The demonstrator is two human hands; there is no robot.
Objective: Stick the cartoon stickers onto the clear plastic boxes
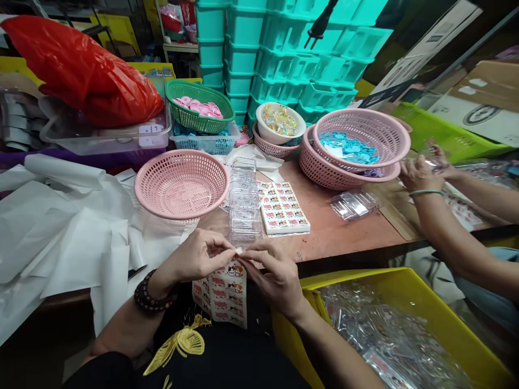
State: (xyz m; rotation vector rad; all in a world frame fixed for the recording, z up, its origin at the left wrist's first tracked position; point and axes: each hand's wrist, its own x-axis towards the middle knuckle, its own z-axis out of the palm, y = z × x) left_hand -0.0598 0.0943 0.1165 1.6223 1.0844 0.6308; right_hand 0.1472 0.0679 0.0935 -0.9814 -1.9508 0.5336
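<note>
Head view: left hand (200, 256) and right hand (279, 275) pinch the top of a hanging sticker sheet (227, 294), seemingly to steady it, with clear cases (245, 205) lined within reach.

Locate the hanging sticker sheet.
Head view, lower centre: the sticker sheet hangs below the left hand and right hand, in front of the row of clear cases.
</note>
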